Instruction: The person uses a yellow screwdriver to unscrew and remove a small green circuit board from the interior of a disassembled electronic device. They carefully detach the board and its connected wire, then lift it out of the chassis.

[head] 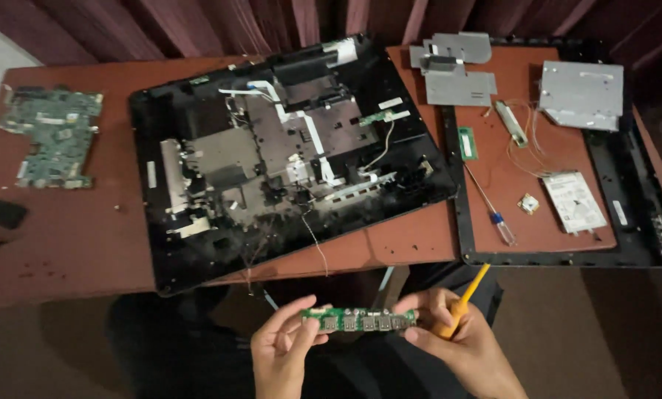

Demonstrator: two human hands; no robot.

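Below table edge, green board (359, 319) spans both hands' fingers (307, 325).

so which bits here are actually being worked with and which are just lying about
In hand:
- narrow green port board, held at its ends by left hand and right hand
- yellow-handled screwdriver, in the right hand

Lying about:
- opened black chassis
- green motherboard
- black frame
- metal brackets
- metal plate
- silver drive
- blue-handled screwdriver
- memory stick

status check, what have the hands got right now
Left hand and right hand hold narrow green port board by its ends. Right also grips yellow-handled screwdriver. Nothing between the hands and the opened black chassis.
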